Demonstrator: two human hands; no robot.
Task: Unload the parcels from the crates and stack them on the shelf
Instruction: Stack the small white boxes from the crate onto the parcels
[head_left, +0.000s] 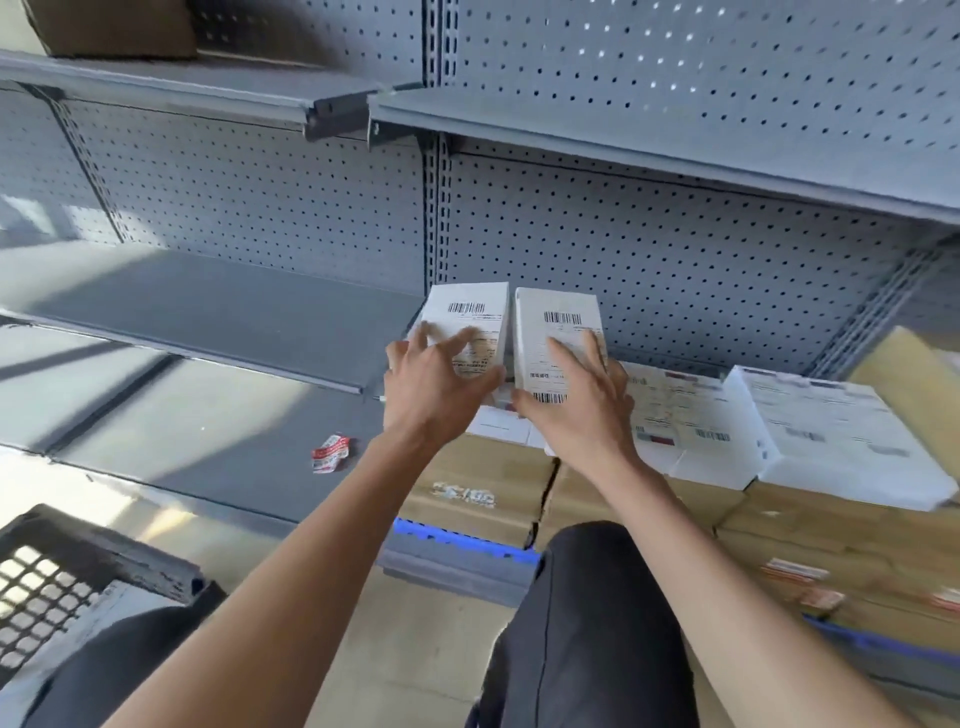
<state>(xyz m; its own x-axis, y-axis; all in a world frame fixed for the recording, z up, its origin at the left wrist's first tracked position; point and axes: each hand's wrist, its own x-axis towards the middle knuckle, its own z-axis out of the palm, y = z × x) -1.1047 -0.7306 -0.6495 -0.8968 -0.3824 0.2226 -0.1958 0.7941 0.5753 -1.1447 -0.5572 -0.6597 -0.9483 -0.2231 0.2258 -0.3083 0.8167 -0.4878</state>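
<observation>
Bright, cool daylight from the left. Pale glare in bands across the left shelves (156, 415), crossed by dark slanting shadows. Pinpoints of light through the pegboard (727, 78) holes at top right. Motion blur on the hands (498, 395), on the parcels (779, 436) at right and on the boxes (831, 561) below. Wide-angle bending of straight lines toward the edges.

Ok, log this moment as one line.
left hand: on left white parcel | right hand: on right white parcel | both upright on stacked parcels
</observation>
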